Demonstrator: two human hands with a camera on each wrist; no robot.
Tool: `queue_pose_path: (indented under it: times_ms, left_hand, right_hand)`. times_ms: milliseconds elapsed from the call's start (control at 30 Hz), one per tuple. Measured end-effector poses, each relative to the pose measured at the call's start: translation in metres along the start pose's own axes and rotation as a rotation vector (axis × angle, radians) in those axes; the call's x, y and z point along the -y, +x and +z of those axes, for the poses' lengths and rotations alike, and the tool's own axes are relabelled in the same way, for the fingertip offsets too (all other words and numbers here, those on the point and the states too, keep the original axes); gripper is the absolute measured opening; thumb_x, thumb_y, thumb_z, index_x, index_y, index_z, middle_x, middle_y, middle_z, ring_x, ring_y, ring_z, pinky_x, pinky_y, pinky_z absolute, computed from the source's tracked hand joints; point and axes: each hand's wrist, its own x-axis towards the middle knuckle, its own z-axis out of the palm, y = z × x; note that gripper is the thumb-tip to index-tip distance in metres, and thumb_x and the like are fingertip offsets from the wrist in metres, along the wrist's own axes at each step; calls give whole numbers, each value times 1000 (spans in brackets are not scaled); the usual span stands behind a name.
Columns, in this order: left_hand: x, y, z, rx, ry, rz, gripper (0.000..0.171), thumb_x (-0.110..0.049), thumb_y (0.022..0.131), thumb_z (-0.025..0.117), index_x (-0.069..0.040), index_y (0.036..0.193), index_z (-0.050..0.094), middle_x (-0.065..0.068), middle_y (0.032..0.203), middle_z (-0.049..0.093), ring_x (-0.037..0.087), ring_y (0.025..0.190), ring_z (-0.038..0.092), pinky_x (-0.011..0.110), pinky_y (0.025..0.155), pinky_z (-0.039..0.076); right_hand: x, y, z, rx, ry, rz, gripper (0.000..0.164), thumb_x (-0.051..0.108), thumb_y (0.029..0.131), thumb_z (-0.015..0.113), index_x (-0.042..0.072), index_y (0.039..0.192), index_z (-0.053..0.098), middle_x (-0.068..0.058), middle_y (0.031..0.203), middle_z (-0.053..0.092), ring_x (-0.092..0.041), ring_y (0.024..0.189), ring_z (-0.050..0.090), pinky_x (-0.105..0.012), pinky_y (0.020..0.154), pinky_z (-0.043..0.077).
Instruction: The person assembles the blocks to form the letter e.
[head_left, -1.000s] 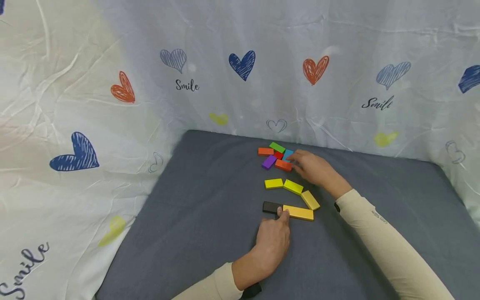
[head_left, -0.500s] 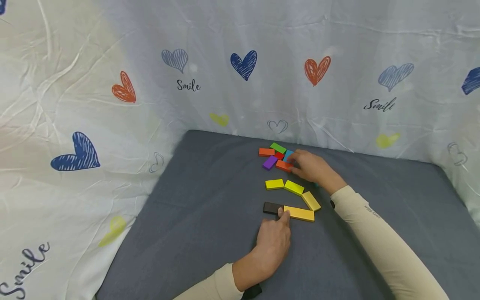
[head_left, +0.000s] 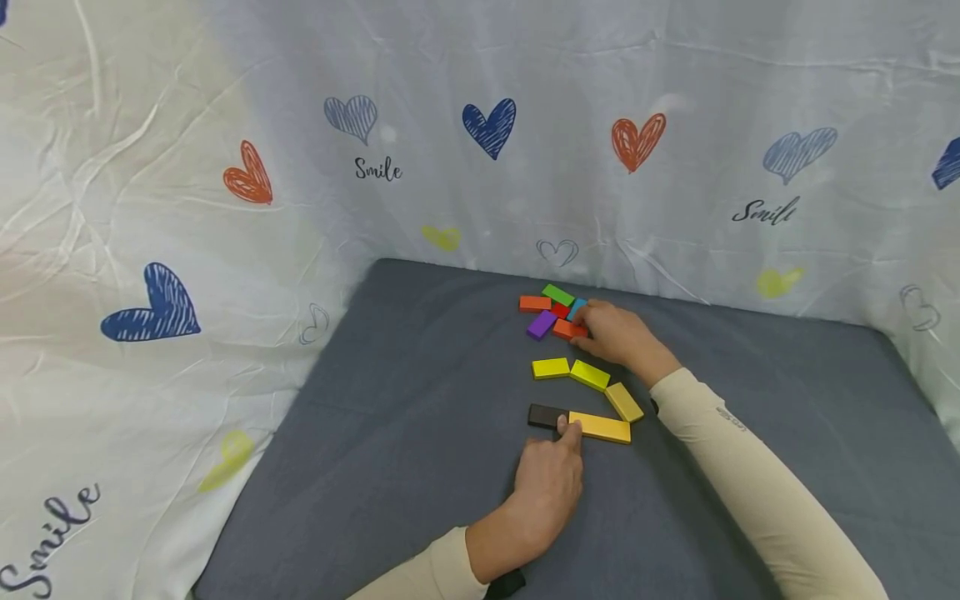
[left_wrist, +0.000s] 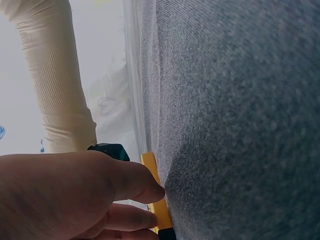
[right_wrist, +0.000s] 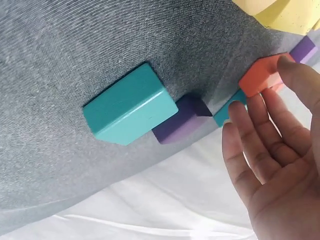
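Note:
In the head view my left hand (head_left: 547,487) reaches to the near side of the amber block (head_left: 600,427), by its joint with a black block (head_left: 547,416). Its fingertips touch the amber block (left_wrist: 162,214), as the left wrist view shows. My right hand (head_left: 622,333) is at the far cluster of blocks. Seen from the right wrist, thumb and fingertips of the right hand (right_wrist: 290,165) lie on either side of an orange block (right_wrist: 260,75), pinching it. A blue block (head_left: 576,309) lies partly behind those fingers.
Green (head_left: 558,295), red (head_left: 560,311), orange-red (head_left: 535,304) and purple (head_left: 541,325) blocks lie around the right hand's fingertips. Several yellow blocks (head_left: 589,376) curve toward the amber one. A teal block (right_wrist: 131,107) and another purple block (right_wrist: 181,120) lie under the right forearm. A white curtain (head_left: 562,192) hangs behind.
My right hand has moved slightly left, its fingers closing over the orange block. The left hand stays at the amber block. The blocks keep nearly the same places.

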Motion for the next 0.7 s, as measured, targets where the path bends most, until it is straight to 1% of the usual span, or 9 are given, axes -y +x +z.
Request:
queue_pose_path:
  times_ms: [167,333,500,567,700]
  left_hand:
    - [0,0,-1,7,-5,1,59,-51,105,61,-10,147,63,-11,153,54,8,46,45,26,51,42]
    - [0,0,-1,9,-6,-1,60,-52,104,61,-10,147,63,-12,152,54,8,47,46,25,51,42]
    - [0,1,-1,25,-18,13,58,-50,104,62,-11,147,63,-11,155,53,8,49,50,26,54,43]
    - [0,1,-1,37,-22,18,58,-50,104,62,-11,147,62,-11,156,52,8,50,52,26,55,44]
    - [1,1,-1,52,-35,21,58,-50,104,62,-12,148,62,-10,158,51,8,52,54,26,57,46]
  right_hand:
    - [0,2,1,-10,9,-2,37,24,96,81,1,123,73,-15,117,68,-27,94,63,-49,89,57]
    - [0,4,1,0,-10,10,35,25,96,80,2,122,74,-14,115,69,-27,93,62,-48,87,57]
    - [0,5,2,21,-19,22,35,26,97,79,2,122,74,-13,113,70,-27,92,63,-48,86,57]
    - [0,5,2,22,-14,20,33,25,97,79,2,121,74,-13,111,70,-28,92,62,-47,85,57]
    - [-2,5,3,6,-26,6,31,22,97,79,2,121,74,-14,113,69,-29,94,62,-48,86,56]
